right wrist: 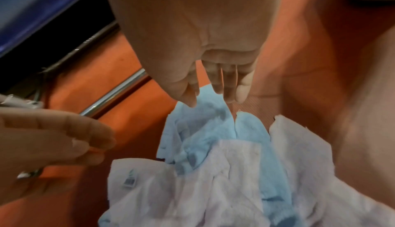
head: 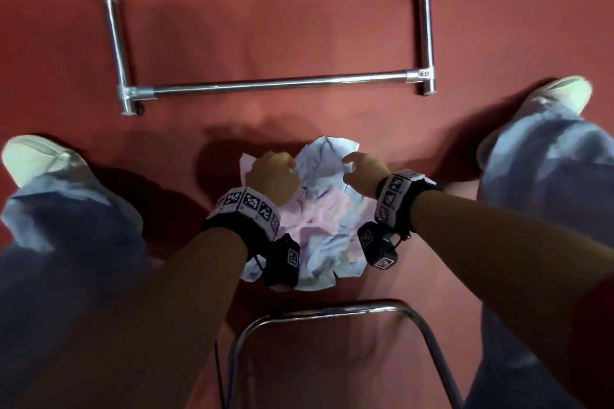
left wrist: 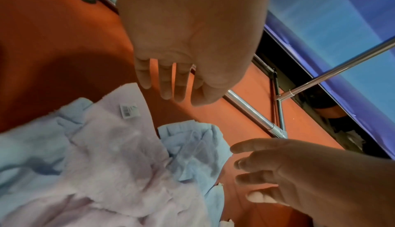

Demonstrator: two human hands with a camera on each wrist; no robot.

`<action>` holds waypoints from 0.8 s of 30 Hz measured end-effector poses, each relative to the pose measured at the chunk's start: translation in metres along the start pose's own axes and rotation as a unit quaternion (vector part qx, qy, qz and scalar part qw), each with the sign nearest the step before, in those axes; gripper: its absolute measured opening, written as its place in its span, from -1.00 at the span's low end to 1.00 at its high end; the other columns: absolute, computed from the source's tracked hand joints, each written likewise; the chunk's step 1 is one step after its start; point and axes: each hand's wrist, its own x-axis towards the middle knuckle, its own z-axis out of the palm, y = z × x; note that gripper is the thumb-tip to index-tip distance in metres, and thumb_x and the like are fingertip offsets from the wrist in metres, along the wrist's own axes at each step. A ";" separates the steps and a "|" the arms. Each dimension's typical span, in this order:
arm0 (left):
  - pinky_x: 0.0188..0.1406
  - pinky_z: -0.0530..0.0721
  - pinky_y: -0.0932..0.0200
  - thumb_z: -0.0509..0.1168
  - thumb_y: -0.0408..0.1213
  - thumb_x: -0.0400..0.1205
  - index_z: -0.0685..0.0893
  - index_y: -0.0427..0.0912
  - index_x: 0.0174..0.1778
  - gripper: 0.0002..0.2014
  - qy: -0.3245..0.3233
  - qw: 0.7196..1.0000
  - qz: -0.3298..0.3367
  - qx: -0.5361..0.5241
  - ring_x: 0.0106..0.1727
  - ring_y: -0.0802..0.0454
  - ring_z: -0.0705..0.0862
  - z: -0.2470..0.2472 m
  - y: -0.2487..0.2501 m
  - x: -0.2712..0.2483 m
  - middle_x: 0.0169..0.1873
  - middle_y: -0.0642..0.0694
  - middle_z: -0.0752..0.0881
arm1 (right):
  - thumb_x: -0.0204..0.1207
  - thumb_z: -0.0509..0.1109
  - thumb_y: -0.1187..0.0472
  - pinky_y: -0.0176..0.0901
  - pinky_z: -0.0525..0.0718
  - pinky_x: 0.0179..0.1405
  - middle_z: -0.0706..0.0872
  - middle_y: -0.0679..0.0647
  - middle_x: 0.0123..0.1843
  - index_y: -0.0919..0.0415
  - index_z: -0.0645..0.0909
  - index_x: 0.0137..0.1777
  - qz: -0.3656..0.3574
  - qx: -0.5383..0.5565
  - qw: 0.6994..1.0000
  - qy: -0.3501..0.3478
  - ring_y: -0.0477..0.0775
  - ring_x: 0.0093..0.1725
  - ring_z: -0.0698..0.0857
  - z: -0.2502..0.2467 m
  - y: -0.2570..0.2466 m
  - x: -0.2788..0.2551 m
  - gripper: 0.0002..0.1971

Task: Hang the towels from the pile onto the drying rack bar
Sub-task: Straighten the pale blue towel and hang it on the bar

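Note:
A crumpled pile of towels lies on the red floor between my feet, a pale pink towel (head: 319, 209) (left wrist: 119, 163) on top of a light blue towel (head: 319, 159) (right wrist: 203, 129). My left hand (head: 270, 176) (left wrist: 171, 95) hovers over the pile's far left edge with its fingers hanging straight, holding nothing. My right hand (head: 362, 169) (right wrist: 213, 95) is over the far right edge, fingers pointing down at the blue towel's border, with no cloth in its grip. The drying rack's low crossbar (head: 279, 83) (left wrist: 245, 107) runs along the floor just beyond the pile.
My legs in light jeans and white shoes (head: 36, 156) (head: 558, 93) flank the pile. A bent chrome tube frame (head: 332, 309) stands close in front of me. The rack's uprights (head: 114, 26) rise at left and right. A blue panel (left wrist: 331, 28) lies behind the rack.

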 end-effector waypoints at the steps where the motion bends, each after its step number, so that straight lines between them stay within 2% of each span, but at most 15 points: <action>1: 0.25 0.61 -0.13 0.18 -0.12 0.33 0.73 0.04 -0.03 -0.66 -0.005 1.000 0.005 -0.007 0.22 -0.22 0.65 0.006 -0.002 0.007 0.09 -0.13 0.70 | 0.52 0.38 0.21 -0.12 0.56 0.31 0.65 0.13 0.38 0.02 0.54 0.47 0.006 0.008 1.000 -0.006 0.17 0.33 0.63 0.005 0.003 0.006 -0.52; 4: 0.23 0.63 -0.13 0.13 -0.10 0.26 0.75 -0.05 0.06 -0.51 -0.011 1.000 0.005 -0.026 0.22 -0.24 0.66 0.014 -0.001 0.018 0.12 -0.19 0.70 | 0.47 0.46 0.24 0.01 0.55 0.42 0.56 0.21 0.47 0.03 0.56 0.48 0.009 0.041 0.999 -0.032 0.22 0.39 0.59 0.017 0.006 0.018 -0.46; 6: 0.25 0.63 -0.15 0.19 -0.12 0.34 0.76 -0.08 0.09 -0.56 -0.017 0.999 0.001 -0.027 0.22 -0.27 0.66 0.017 0.001 0.018 0.16 -0.23 0.68 | 0.40 0.54 0.25 0.06 0.56 0.43 0.50 0.23 0.50 0.06 0.61 0.44 0.015 0.088 0.996 -0.025 0.24 0.38 0.57 0.023 0.011 0.027 -0.44; 8: 0.23 0.65 -0.19 0.23 -0.14 0.38 0.77 -0.05 0.07 -0.62 -0.019 0.999 -0.003 -0.037 0.19 -0.30 0.67 0.017 0.001 0.020 0.13 -0.23 0.70 | 0.39 0.54 0.30 -0.02 0.57 0.42 0.54 0.25 0.45 0.17 0.64 0.41 0.044 0.171 0.984 -0.014 0.22 0.36 0.59 0.023 0.012 0.029 -0.47; 9: 0.19 0.66 -0.20 0.21 -0.12 0.34 0.77 -0.03 0.04 -0.61 -0.015 0.999 -0.003 -0.049 0.15 -0.30 0.69 0.017 0.000 0.021 0.08 -0.22 0.72 | 0.42 0.50 0.37 -0.15 0.63 0.33 0.63 0.25 0.34 0.25 0.66 0.34 0.061 0.218 0.974 -0.022 0.19 0.28 0.64 0.020 0.011 0.027 -0.55; 10: 0.16 0.68 -0.19 0.19 -0.11 0.30 0.78 -0.02 0.01 -0.59 -0.010 0.998 -0.003 -0.060 0.11 -0.30 0.70 0.016 -0.001 0.022 0.04 -0.21 0.74 | 0.46 0.43 0.45 -0.39 0.66 0.11 0.71 0.22 0.14 0.32 0.70 0.21 0.069 0.255 0.964 -0.034 0.12 0.08 0.69 0.016 0.010 0.025 -0.68; 11: 0.15 0.69 -0.18 0.18 -0.10 0.29 0.78 -0.02 0.00 -0.58 -0.008 0.998 -0.005 -0.067 0.10 -0.29 0.71 0.014 -0.002 0.022 0.03 -0.21 0.74 | 0.49 0.37 0.50 -0.57 0.60 -0.19 0.69 0.17 -0.07 0.35 0.70 0.10 0.074 0.275 0.958 -0.046 0.00 -0.14 0.65 0.013 0.010 0.022 -0.78; 12: 0.17 0.69 -0.16 0.18 -0.11 0.30 0.77 -0.02 0.01 -0.58 -0.011 0.997 -0.009 -0.069 0.11 -0.28 0.71 0.012 0.000 0.019 0.05 -0.20 0.74 | 0.51 0.34 0.51 -0.59 0.52 -0.39 0.64 0.14 -0.16 0.37 0.69 0.10 0.078 0.287 0.953 -0.052 -0.09 -0.27 0.56 0.009 0.007 0.018 -0.78; 13: 0.19 0.68 -0.14 0.20 -0.13 0.33 0.77 -0.01 0.03 -0.60 -0.014 0.997 -0.014 -0.070 0.14 -0.25 0.71 0.009 0.002 0.016 0.08 -0.18 0.74 | 0.52 0.35 0.48 -0.50 0.51 -0.42 0.61 0.13 -0.13 0.38 0.67 0.20 0.080 0.305 0.947 -0.057 -0.12 -0.30 0.50 0.007 0.006 0.016 -0.73; 16: 0.23 0.67 -0.10 0.18 -0.10 0.31 0.75 0.01 0.03 -0.59 -0.013 0.996 -0.019 -0.085 0.17 -0.21 0.70 0.007 0.004 0.005 0.12 -0.16 0.74 | 0.51 0.41 0.35 -0.19 0.49 -0.16 0.63 0.14 0.05 0.16 0.54 0.49 0.096 0.358 0.927 -0.065 -0.02 -0.13 0.57 0.003 -0.002 0.012 -0.49; 19: 0.24 0.66 -0.06 0.19 -0.02 0.29 0.72 0.05 -0.04 -0.63 -0.018 0.995 -0.026 -0.100 0.16 -0.18 0.71 0.009 0.003 0.001 0.14 -0.15 0.74 | 0.51 0.41 0.32 -0.09 0.48 0.06 0.63 0.13 0.14 0.10 0.49 0.52 0.127 0.402 0.904 -0.067 0.06 0.06 0.57 0.004 -0.004 0.013 -0.46; 20: 0.24 0.66 -0.05 0.24 -0.05 0.34 0.71 0.06 -0.04 -0.70 -0.019 0.994 -0.030 -0.100 0.17 -0.18 0.70 0.010 0.002 0.001 0.14 -0.16 0.74 | 0.53 0.41 0.32 -0.16 0.49 0.05 0.63 0.13 0.18 0.12 0.50 0.50 0.128 0.406 0.902 -0.064 0.03 0.04 0.58 0.005 -0.003 0.014 -0.48; 22: 0.25 0.66 -0.05 0.33 -0.16 0.48 0.72 0.04 0.00 -0.80 -0.010 0.995 -0.031 -0.095 0.19 -0.17 0.70 0.014 -0.002 0.004 0.16 -0.14 0.73 | 0.56 0.40 0.36 -0.44 0.49 -0.21 0.60 0.11 0.19 0.17 0.52 0.48 0.123 0.406 0.904 -0.049 -0.14 -0.15 0.56 0.007 -0.005 0.015 -0.52; 23: 0.25 0.65 -0.06 0.34 -0.21 0.51 0.73 0.05 0.01 -0.82 -0.005 0.995 -0.031 -0.090 0.19 -0.16 0.69 0.016 -0.004 0.006 0.17 -0.13 0.73 | 0.56 0.40 0.37 -0.48 0.44 -0.35 0.59 0.09 0.16 0.19 0.52 0.48 0.120 0.402 0.907 -0.041 -0.21 -0.23 0.52 0.008 -0.006 0.017 -0.52; 24: 0.25 0.65 -0.06 0.34 -0.23 0.53 0.72 0.06 0.00 -0.83 -0.005 0.996 -0.032 -0.085 0.20 -0.16 0.69 0.019 -0.006 0.008 0.18 -0.12 0.72 | 0.55 0.41 0.36 -0.45 0.43 -0.39 0.59 0.08 0.13 0.21 0.55 0.47 0.119 0.393 0.911 -0.037 -0.22 -0.25 0.51 0.009 -0.007 0.018 -0.53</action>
